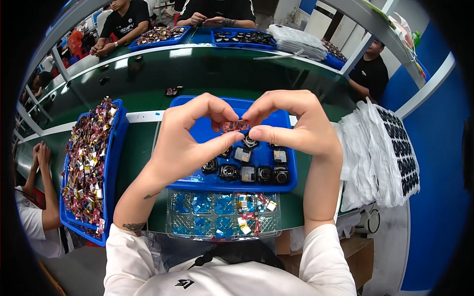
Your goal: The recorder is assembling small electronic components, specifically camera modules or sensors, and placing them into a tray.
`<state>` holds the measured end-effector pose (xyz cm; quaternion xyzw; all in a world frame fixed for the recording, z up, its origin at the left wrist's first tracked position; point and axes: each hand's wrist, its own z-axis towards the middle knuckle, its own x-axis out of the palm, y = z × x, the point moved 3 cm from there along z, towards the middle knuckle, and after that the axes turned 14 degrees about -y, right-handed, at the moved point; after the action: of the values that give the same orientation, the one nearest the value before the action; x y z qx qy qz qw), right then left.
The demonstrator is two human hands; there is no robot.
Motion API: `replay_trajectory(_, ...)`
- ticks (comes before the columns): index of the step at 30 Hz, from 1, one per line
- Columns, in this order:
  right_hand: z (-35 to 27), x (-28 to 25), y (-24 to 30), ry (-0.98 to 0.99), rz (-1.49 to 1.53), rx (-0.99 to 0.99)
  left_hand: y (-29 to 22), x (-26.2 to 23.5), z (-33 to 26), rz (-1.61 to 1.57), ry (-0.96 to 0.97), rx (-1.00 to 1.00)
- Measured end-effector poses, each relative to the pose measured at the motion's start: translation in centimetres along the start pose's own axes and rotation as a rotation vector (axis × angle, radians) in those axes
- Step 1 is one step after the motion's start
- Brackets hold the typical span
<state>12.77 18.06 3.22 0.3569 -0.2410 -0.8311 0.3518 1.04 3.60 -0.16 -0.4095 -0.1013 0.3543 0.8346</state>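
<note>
Raised left hand (190, 123) and right hand (298, 121) pinch a small red circuit board (235, 127) in their fingers above a blue tray (190, 186), long axis running left to right between them.

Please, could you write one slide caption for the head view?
Left hand and right hand hold a red circuit board over a blue tray of square modules.
</note>
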Motion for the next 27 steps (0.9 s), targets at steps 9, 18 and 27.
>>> replay_trajectory(9, 0.7, 1.5, -1.3, -0.066, 0.060, -0.113, 0.1, -1.0, 0.4, 0.193, -0.004, 0.117)
replay_trajectory(18, 0.3, 1.2, -2.1, -0.149, 0.323, 0.047, 0.1, -1.9, 1.1, 0.049, 0.032, 0.006)
replay_trajectory(27, 0.4, 1.5, -1.7, -0.247, 0.238, 0.045, -0.7, -1.7, 1.3, 0.069, -0.125, -0.029)
